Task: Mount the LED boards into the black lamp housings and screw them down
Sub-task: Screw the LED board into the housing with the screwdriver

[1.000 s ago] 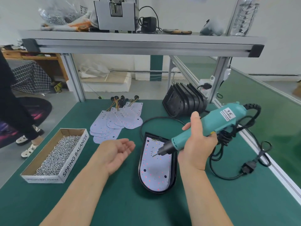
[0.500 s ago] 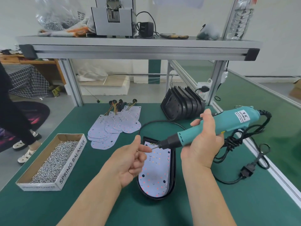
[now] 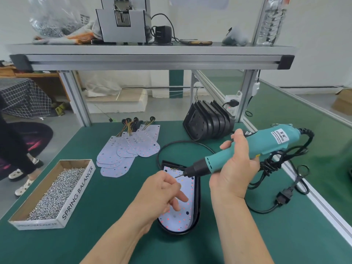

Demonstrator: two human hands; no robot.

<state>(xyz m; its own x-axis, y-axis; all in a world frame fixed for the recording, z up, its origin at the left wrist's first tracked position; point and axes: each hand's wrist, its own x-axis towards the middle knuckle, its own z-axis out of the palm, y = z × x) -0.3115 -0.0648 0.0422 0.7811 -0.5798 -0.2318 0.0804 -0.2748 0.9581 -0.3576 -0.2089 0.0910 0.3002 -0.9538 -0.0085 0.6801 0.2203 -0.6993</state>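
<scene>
A black lamp housing (image 3: 198, 204) lies on the green mat in front of me, with a white LED board (image 3: 182, 216) seated inside it. My right hand (image 3: 233, 174) grips a teal electric screwdriver (image 3: 247, 149), its bit slanting down to the left over the board's upper end. A small screw (image 3: 178, 176) shows at the bit's tip. My left hand (image 3: 162, 195) hovers over the board just below that tip. Its thumb and forefinger pinch together there, and its other fingers curl down toward the board.
A cardboard box (image 3: 79, 189) full of screws stands at the left. Several loose LED boards (image 3: 129, 149) with wires lie behind it. Empty black housings (image 3: 207, 122) are stacked at the back right. The screwdriver's black cable (image 3: 276, 189) coils at the right. A person stands at far left.
My left hand turned from palm up beside the housing to a pinch at the bit's tip, then dropped slightly below it. The screwdriver lifted and levelled out a little.
</scene>
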